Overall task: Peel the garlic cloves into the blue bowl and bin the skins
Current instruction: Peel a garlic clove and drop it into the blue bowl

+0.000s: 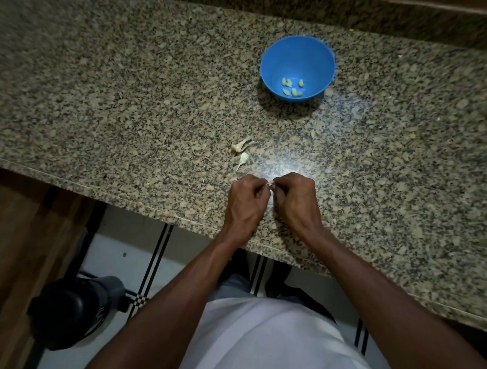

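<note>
I am watching the left hand [245, 197] and right hand [297, 197] meeting near the counter's [127, 106] front edge, both curling their fingers and pinching one small pale garlic clove [268, 184] between them. Two unpeeled cloves [241, 153] are lying just beyond the hands. The blue bowl [298, 59] is sitting toward the back edge, holding several peeled cloves [292, 87].

It's dim in here, with one small pool of light on the counter [295, 161] at mid-frame, leaving a soft glare on the polished stone. The blue bowl [298, 62] throws a dark shadow down-left. Corners fall off into murk, the upper left is smeared with blur, and the counter edge bows with wide-angle distortion.
</note>
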